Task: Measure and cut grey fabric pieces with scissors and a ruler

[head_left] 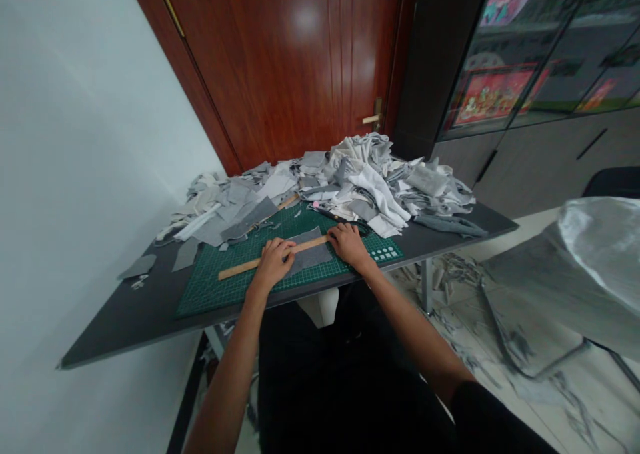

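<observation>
A wooden ruler [240, 269] lies slantwise across a grey piece of cloth [315, 257] on the green cutting mat [213, 293]. My left hand [274, 262] presses on the ruler near its middle, fingers curled against it. At the ruler's right end, my right hand [349, 243] has its fingers closed around the wood; its fingertips are partly hidden. Just beyond the right hand lies a dark tool [327, 215], too small to identify, with a pink spot near its far end.
Heaps of grey and white cloth scraps [370, 181] cover the back of the dark table [125, 324]. Another wooden strip [289, 202] lies by the scraps. A wooden door [280, 61] stands behind. To the right is a plastic-covered chair [565, 274], with scraps on the floor.
</observation>
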{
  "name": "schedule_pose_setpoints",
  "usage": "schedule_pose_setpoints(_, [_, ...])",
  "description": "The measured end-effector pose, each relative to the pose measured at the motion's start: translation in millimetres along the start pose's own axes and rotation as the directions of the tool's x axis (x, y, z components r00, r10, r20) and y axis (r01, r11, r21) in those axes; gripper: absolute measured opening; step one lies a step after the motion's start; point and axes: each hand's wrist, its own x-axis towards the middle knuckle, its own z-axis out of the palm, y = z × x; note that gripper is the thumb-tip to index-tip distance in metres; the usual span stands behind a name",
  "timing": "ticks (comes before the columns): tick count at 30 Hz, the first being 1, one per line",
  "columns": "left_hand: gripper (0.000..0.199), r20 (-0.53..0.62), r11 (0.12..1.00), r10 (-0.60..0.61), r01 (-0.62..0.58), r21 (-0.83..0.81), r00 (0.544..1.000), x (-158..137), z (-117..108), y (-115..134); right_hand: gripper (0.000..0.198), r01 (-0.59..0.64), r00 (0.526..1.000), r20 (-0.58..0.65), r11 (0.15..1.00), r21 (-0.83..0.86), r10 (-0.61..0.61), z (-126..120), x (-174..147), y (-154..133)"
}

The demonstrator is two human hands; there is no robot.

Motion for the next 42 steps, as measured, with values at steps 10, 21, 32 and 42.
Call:
schedule_pose_setpoints(10, [0.022,0.01,0.999,-0.006,0.006,-0.04,1.0,-1.6,-2.6,0.5,0.031,-0.119,0.992,-0.031,0.993,0.011,0.119,-9.0,61.8,2.8])
schedule_pose_setpoints(21, [0.02,0.018,0.999,-0.012,0.013,-0.046,1.0,-5.1,-4.6,1.3,0.043,-0.345,0.932,0.066,0.929,-0.132,0.356,32.6,167.1,-5.8])
schedule_pose_setpoints(32, [0.022,0.034,0.997,-0.039,0.041,-0.065,0.999,-5.1,-7.4,6.4,0.037,-0.254,0.963,0.05,0.954,-0.161,0.265,54.5,165.3,-1.9])
schedule_pose_setpoints(42, [0.02,0.018,0.997,-0.031,0.032,-0.065,0.999,-5.5,-8.4,6.4,0.028,-0.189,0.977,0.075,0.975,-0.12,0.199,52.3,149.3,3.6])
